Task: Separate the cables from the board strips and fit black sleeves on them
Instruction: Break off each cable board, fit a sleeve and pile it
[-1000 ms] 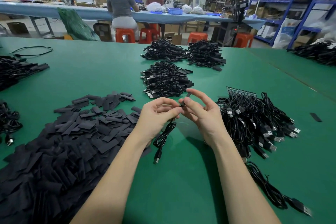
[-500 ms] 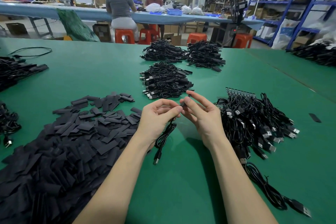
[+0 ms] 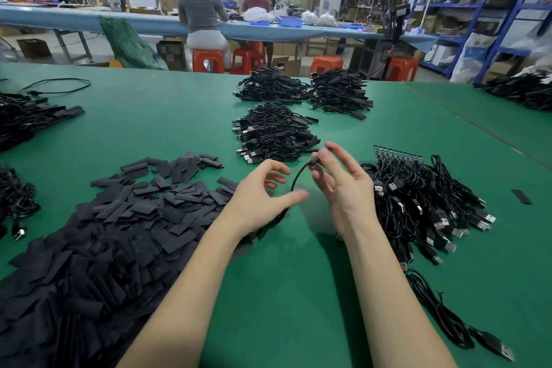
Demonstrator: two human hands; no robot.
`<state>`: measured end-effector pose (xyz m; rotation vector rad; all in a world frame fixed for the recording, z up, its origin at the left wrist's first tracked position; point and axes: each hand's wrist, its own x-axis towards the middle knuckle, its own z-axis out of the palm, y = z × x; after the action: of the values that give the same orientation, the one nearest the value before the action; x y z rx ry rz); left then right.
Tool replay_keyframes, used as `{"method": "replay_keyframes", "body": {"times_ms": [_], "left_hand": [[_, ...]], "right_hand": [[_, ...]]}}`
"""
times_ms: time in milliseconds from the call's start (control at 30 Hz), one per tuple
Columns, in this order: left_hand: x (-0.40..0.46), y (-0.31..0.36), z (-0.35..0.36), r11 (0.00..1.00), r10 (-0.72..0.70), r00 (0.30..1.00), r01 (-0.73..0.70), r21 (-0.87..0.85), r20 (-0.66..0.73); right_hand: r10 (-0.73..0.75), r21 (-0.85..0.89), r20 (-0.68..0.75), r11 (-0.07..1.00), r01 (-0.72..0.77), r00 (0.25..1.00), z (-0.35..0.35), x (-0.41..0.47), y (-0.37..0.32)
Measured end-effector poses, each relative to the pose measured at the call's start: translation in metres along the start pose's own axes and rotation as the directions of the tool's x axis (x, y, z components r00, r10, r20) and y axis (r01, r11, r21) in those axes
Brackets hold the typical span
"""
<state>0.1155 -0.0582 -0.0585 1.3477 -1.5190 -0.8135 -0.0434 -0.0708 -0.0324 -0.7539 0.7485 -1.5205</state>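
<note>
While the right hand (image 3: pixel 340 185) pinches the upper end of one cable (image 3: pixel 298 178) between thumb and forefinger, work proceeds across the green bench (image 3: pixel 298 293) as follows. At far left lies the heap of flat black sleeves (image 3: pixel 119 233), reaching to just beside the left forearm. The left hand (image 3: pixel 263 194) hovers above the bench with fingers loosely curled and thumb extended, holding nothing; it sits just left of the cable. The cable arcs downward from the right hand's pinch and passes behind the left hand, so its long axis runs roughly from upper right to lower left; the lower part is blurred. Whether a sleeve already sits on the pinched end cannot be told. To the right lies the pile of cables on board strips (image 3: pixel 424 197), with a strip edge showing at its far side. Finished-looking bundles (image 3: pixel 274 134) lie beyond both hands. Judged from this layout, the left hand is nearer the sleeve heap and is best placed to fetch a sleeve, leftward.
</note>
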Motion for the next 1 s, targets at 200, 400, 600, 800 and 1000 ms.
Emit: {"method": "replay_keyframes", "body": {"times_ms": [200, 400, 600, 800, 1000], "left_hand": [[0.001, -0.001, -0.006, 0.987, 0.038, 0.998, -0.046, 0.155, 0.057], [0.008, 0.005, -0.007, 0.959, 0.179, 0.974, -0.141, 0.246, -0.136], [0.068, 0.034, -0.012, 0.814, 0.320, 0.933, -0.183, 0.552, -0.162], [0.132, 0.038, -0.001, 0.387, 0.341, 0.938, -0.198, 0.901, 0.060], [0.142, 0.012, 0.005, 0.274, 0.229, 0.956, -0.244, 0.930, 0.183]], "right_hand": [[-0.038, 0.027, -0.075, 0.999, 0.040, 0.996, -0.003, 0.004, -0.005], [0.017, -0.124, -0.194, 0.991, -0.041, 0.981, -0.011, 0.012, -0.006], [-0.083, -0.545, -0.172, 0.838, -0.024, 0.982, -0.016, 0.016, 0.011], [-0.134, -0.744, -0.036, 0.665, 0.063, 0.990, -0.014, 0.016, 0.020], [-0.080, -0.740, -0.048, 0.672, 0.018, 0.996, -0.016, 0.018, 0.019]]}}
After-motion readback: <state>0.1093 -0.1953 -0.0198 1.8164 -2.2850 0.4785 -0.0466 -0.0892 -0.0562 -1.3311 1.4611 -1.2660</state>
